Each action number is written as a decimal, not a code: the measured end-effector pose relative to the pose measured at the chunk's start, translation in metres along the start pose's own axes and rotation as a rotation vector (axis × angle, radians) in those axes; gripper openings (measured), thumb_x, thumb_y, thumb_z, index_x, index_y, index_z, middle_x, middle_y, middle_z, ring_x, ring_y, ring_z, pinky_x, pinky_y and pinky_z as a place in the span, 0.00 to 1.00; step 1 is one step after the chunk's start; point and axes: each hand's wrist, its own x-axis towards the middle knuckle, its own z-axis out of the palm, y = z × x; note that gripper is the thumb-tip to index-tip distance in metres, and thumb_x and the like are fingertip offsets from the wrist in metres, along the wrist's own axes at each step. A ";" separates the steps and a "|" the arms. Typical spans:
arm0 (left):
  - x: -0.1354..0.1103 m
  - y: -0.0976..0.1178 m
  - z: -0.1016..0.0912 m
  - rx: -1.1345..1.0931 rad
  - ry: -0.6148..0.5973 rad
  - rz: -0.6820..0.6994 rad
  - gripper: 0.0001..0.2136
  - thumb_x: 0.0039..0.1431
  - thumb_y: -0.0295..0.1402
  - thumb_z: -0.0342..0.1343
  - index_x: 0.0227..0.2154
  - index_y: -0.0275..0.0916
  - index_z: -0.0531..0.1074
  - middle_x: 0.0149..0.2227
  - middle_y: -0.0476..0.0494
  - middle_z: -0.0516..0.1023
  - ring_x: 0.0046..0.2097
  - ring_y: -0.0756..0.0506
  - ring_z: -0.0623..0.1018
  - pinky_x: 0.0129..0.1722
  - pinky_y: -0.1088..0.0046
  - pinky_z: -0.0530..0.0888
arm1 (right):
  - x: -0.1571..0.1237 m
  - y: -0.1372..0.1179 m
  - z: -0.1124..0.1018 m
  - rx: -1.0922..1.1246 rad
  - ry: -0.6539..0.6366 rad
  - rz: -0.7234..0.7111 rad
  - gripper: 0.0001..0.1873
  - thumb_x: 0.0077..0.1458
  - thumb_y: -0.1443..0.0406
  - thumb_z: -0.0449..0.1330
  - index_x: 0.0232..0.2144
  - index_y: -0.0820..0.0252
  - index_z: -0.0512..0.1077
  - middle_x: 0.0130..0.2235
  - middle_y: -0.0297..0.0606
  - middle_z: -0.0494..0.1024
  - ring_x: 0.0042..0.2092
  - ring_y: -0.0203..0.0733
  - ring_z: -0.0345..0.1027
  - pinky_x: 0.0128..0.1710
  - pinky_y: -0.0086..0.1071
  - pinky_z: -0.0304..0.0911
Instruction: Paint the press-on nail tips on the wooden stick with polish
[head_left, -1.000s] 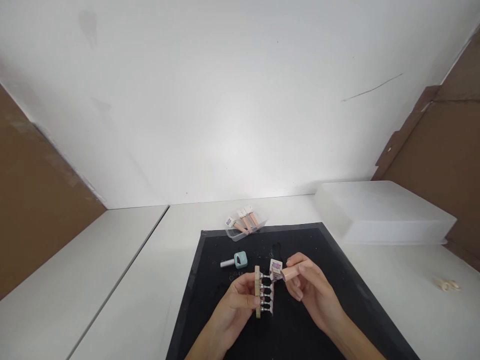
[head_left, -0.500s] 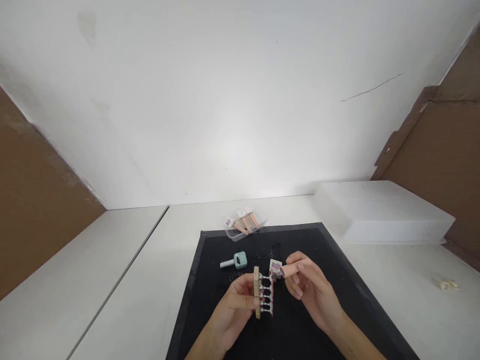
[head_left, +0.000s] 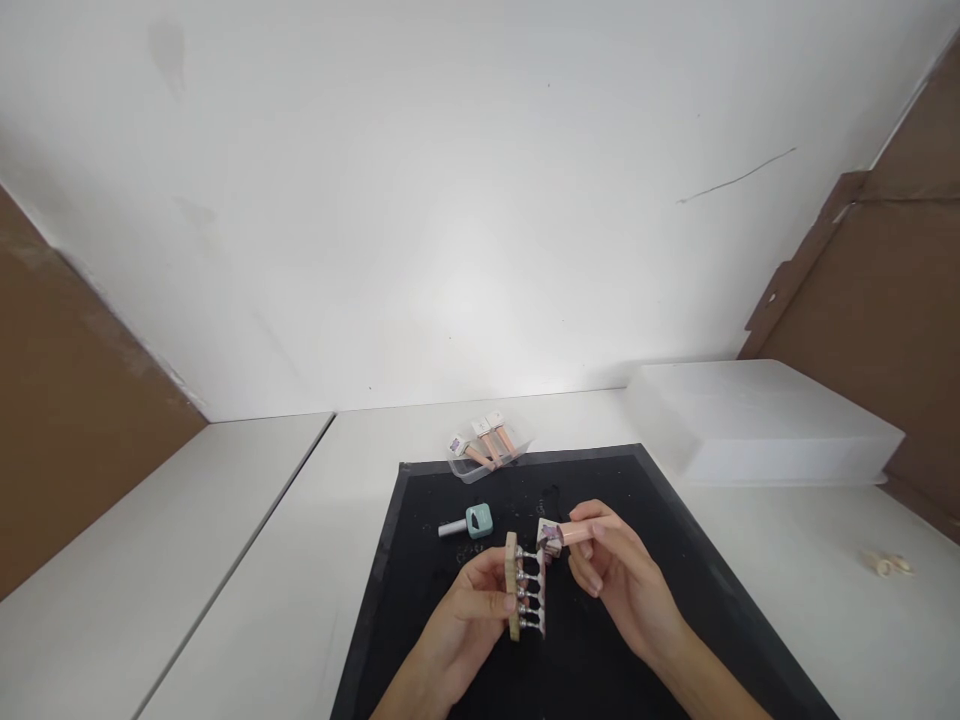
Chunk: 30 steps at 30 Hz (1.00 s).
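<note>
My left hand (head_left: 469, 620) is closed round a small wooden bar (head_left: 513, 585) that carries a row of metal clips with nail tips on them, held upright above the black mat (head_left: 420, 560). My right hand (head_left: 615, 575) pinches a pink nail polish bottle (head_left: 562, 535) by its pink end. The bottle's labelled square end touches the top clip of the bar.
A teal nail polish bottle (head_left: 469, 522) lies on the mat behind the hands. A clear tray (head_left: 491, 450) with pink bottles sits at the mat's far edge. A white box (head_left: 757, 425) stands at the right, small beige rings (head_left: 885, 563) lie far right.
The pink bottle has dipped slightly toward the top clip; both hands have stayed almost in place. The view has shifted a little.
</note>
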 end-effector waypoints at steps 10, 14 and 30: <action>0.003 -0.001 -0.003 -0.010 -0.003 -0.002 0.16 0.32 0.23 0.65 0.31 0.36 0.76 0.26 0.48 0.75 0.29 0.51 0.71 0.33 0.73 0.63 | -0.001 -0.002 0.000 0.078 -0.041 0.018 0.07 0.51 0.62 0.59 0.29 0.62 0.72 0.19 0.28 0.62 0.17 0.28 0.51 0.17 0.26 0.46; 0.001 -0.001 -0.003 -0.013 -0.004 -0.010 0.16 0.32 0.23 0.65 0.31 0.35 0.76 0.27 0.48 0.75 0.29 0.50 0.71 0.34 0.72 0.64 | -0.002 -0.002 0.001 0.051 -0.071 0.039 0.09 0.50 0.61 0.60 0.28 0.62 0.72 0.18 0.28 0.61 0.18 0.28 0.51 0.18 0.26 0.46; 0.001 0.000 -0.002 0.015 0.008 -0.007 0.16 0.32 0.23 0.65 0.30 0.34 0.75 0.27 0.47 0.75 0.30 0.50 0.71 0.34 0.72 0.63 | -0.001 -0.002 0.002 -0.020 -0.033 0.013 0.09 0.50 0.61 0.61 0.29 0.62 0.72 0.19 0.28 0.62 0.18 0.29 0.50 0.18 0.26 0.46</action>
